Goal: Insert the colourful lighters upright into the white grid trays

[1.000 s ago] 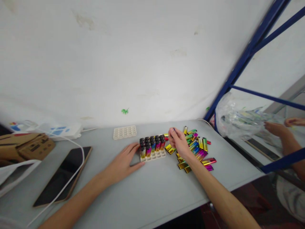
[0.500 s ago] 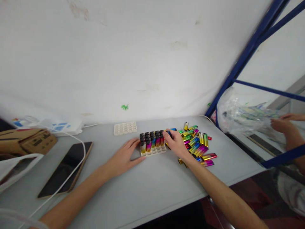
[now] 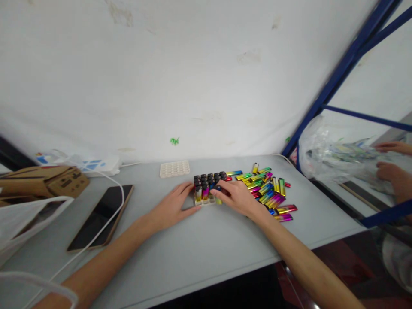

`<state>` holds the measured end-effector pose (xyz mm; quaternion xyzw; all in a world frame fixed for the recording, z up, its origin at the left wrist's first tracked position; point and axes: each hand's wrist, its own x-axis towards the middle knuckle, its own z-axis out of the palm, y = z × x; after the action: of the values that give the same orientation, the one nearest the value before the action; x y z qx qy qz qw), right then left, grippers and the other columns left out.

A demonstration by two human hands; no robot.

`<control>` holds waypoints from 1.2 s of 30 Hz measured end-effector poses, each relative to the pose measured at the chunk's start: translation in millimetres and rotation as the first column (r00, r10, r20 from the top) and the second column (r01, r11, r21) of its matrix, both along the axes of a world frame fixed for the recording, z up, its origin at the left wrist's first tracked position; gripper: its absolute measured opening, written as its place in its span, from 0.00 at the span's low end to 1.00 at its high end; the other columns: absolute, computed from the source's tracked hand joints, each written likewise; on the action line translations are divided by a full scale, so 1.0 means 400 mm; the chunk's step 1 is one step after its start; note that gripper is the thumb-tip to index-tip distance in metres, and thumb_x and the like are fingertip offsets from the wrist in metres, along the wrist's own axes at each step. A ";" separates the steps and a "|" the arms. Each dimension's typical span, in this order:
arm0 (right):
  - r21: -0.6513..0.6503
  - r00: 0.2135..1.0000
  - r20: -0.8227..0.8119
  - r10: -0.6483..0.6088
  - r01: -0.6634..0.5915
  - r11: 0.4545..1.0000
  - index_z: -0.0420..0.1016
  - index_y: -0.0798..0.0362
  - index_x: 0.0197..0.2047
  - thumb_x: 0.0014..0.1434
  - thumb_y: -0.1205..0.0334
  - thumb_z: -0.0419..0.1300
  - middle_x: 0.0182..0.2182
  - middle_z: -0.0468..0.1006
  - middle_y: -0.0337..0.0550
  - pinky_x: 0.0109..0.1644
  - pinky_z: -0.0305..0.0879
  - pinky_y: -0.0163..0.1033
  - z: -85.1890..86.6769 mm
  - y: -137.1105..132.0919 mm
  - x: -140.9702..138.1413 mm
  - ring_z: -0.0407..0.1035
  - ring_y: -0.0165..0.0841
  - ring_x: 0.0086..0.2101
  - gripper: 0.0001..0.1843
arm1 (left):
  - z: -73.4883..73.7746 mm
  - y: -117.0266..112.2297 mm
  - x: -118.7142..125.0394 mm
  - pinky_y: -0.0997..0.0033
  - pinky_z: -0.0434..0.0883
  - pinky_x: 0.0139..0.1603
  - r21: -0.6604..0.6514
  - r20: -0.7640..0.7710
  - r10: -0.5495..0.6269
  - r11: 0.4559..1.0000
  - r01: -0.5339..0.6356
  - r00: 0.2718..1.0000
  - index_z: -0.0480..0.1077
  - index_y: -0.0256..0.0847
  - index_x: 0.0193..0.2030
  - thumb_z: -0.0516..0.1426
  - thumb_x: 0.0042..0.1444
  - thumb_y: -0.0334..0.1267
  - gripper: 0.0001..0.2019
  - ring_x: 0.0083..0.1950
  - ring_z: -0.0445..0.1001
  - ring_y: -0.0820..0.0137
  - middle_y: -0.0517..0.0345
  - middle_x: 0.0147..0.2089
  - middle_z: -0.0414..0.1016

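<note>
Black-topped lighters [image 3: 206, 192] with shiny coloured bodies stand upright in rows in a white tray of round holes [image 3: 207, 202]. My left hand [image 3: 172, 204] grips the left end of this tray, its thumb along the front edge and its fingers at the side. Over the tray's front right part, my right hand [image 3: 238, 196] pinches a lighter [image 3: 219, 197] with a dark top and yellowish lower end. My right fingers partly hide the tray's right side. Beside that hand lies a loose heap of metallic lighters [image 3: 267, 193] in many colours.
A second white holed tray [image 3: 174, 169] lies near the wall. To the left are a phone [image 3: 99, 219], a white cable, a cardboard box [image 3: 58, 182] and a white power strip [image 3: 103, 165]. Beyond the blue metal frame [image 3: 337, 77], another person's hands [image 3: 392, 171] are near a clear plastic bag [image 3: 322, 150].
My right hand has moved from the tray's right end to its front, bringing the lighter over the front row. My left hand stays at the tray's left end. The view has shifted slightly.
</note>
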<state>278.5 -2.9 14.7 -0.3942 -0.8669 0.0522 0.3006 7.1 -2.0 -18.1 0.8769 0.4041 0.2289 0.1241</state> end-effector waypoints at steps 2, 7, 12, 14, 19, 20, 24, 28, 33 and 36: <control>-0.010 1.000 -0.011 -0.012 0.012 1.000 0.74 0.52 0.36 0.75 0.43 0.50 0.24 0.74 0.40 0.33 0.53 0.37 -0.011 0.006 -0.002 0.65 0.31 0.25 0.25 | -0.001 0.001 0.000 0.48 0.66 0.73 0.001 0.001 0.004 1.000 -0.004 1.000 0.64 0.41 0.68 0.59 0.66 0.57 0.31 0.70 0.69 0.51 0.43 0.69 0.69; -0.045 0.999 0.045 -0.011 0.013 0.999 0.78 0.54 0.41 0.74 0.45 0.54 0.27 0.78 0.42 0.34 0.55 0.37 -0.014 0.019 0.002 0.69 0.33 0.28 0.22 | -0.002 0.001 0.001 0.48 0.65 0.73 -0.005 0.008 0.000 1.000 0.000 1.000 0.64 0.41 0.68 0.58 0.66 0.57 0.31 0.70 0.68 0.51 0.43 0.70 0.68; -0.066 0.986 0.166 -0.014 0.025 0.998 0.79 0.55 0.41 0.73 0.47 0.57 0.30 0.81 0.45 0.34 0.55 0.37 -0.002 0.014 -0.003 0.72 0.34 0.29 0.20 | -0.004 0.000 0.001 0.48 0.64 0.74 -0.013 0.002 -0.006 1.000 0.006 1.000 0.63 0.41 0.68 0.58 0.66 0.57 0.31 0.71 0.67 0.52 0.43 0.70 0.68; -0.010 0.967 0.226 -0.118 0.123 0.992 0.79 0.55 0.36 0.72 0.44 0.57 0.28 0.80 0.47 0.32 0.52 0.37 0.000 0.006 -0.013 0.71 0.35 0.28 0.24 | -0.005 0.001 0.000 0.48 0.64 0.74 -0.014 -0.002 -0.003 1.000 0.003 1.000 0.63 0.40 0.68 0.58 0.66 0.57 0.31 0.71 0.67 0.52 0.42 0.70 0.67; 0.003 0.975 0.183 -0.125 0.127 0.992 0.78 0.53 0.26 0.71 0.38 0.54 0.23 0.77 0.44 0.31 0.51 0.37 0.002 0.006 -0.007 0.67 0.31 0.24 0.32 | -0.009 0.005 -0.003 0.48 0.65 0.74 -0.004 -0.004 0.003 1.000 -0.003 1.000 0.62 0.41 0.69 0.57 0.66 0.58 0.32 0.71 0.67 0.51 0.43 0.70 0.67; 0.004 0.983 0.133 -0.127 0.127 0.992 0.77 0.53 0.26 0.73 0.39 0.52 0.22 0.77 0.43 0.32 0.51 0.36 0.004 0.013 0.007 0.66 0.30 0.24 0.33 | -0.010 0.006 -0.003 0.48 0.65 0.74 -0.001 -0.005 0.006 1.000 -0.006 1.000 0.63 0.40 0.69 0.57 0.66 0.58 0.32 0.71 0.68 0.51 0.43 0.70 0.68; 0.056 0.950 -0.056 -0.309 0.312 0.949 0.74 0.53 0.26 0.77 0.46 0.46 0.20 0.74 0.41 0.32 0.54 0.37 0.020 0.060 0.105 0.64 0.30 0.22 0.33 | -0.013 0.011 -0.004 0.49 0.65 0.74 0.011 -0.012 0.009 1.000 -0.009 1.000 0.64 0.39 0.69 0.57 0.66 0.59 0.33 0.70 0.68 0.51 0.42 0.70 0.68; 0.000 0.960 -0.047 -0.276 0.276 0.961 0.80 0.54 0.39 0.74 0.52 0.55 0.34 0.82 0.46 0.42 0.64 0.38 0.018 0.103 0.205 0.74 0.36 0.33 0.18 | -0.012 0.012 -0.005 0.48 0.65 0.74 0.012 -0.004 0.010 1.000 -0.010 1.000 0.64 0.40 0.68 0.57 0.66 0.58 0.32 0.70 0.68 0.51 0.42 0.70 0.68; -0.109 0.995 0.076 -0.062 0.070 0.992 0.82 0.53 0.51 0.70 0.57 0.62 0.47 0.82 0.52 0.56 0.67 0.45 -0.022 0.130 0.206 0.75 0.40 0.48 0.12 | -0.011 0.010 -0.006 0.46 0.66 0.73 -0.005 0.000 0.012 1.000 -0.012 1.000 0.64 0.41 0.68 0.58 0.66 0.58 0.31 0.70 0.69 0.50 0.42 0.70 0.69; -0.118 0.987 0.152 -0.059 0.077 0.990 0.82 0.53 0.52 0.68 0.59 0.64 0.46 0.81 0.53 0.56 0.67 0.46 -0.037 0.152 0.164 0.74 0.41 0.47 0.13 | -0.012 0.010 -0.006 0.46 0.66 0.73 0.000 0.012 0.017 1.000 -0.017 1.000 0.65 0.42 0.68 0.58 0.66 0.58 0.31 0.70 0.69 0.50 0.43 0.69 0.69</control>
<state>344.2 57.7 -0.2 -0.4442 -0.8680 0.0657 0.2119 4.7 2.0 -22.7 0.8722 0.4106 0.2350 0.1245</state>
